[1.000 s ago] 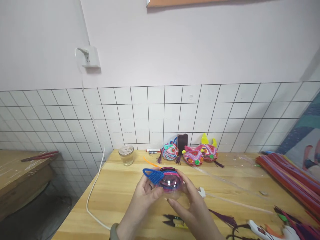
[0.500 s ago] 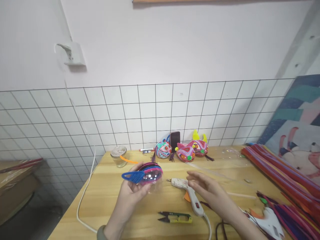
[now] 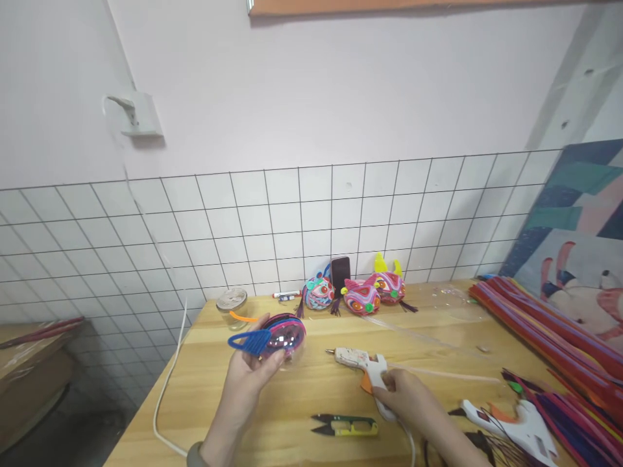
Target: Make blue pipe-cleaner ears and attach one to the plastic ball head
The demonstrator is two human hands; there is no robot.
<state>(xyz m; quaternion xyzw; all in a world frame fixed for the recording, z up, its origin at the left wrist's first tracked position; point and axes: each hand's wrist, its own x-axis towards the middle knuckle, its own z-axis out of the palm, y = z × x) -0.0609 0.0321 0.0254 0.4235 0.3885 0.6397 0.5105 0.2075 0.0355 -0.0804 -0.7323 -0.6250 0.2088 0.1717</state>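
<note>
Holding a clear dome, left hand; right hand grips unlabelled glue gun.

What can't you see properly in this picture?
- Handle of the glue gun: head view, covered by the right hand.
- Underside of the clear ball: hidden by the left hand.
- Second glue gun: partly buried under pipe cleaners.
- Small pen by the wall: too small to read.
</note>
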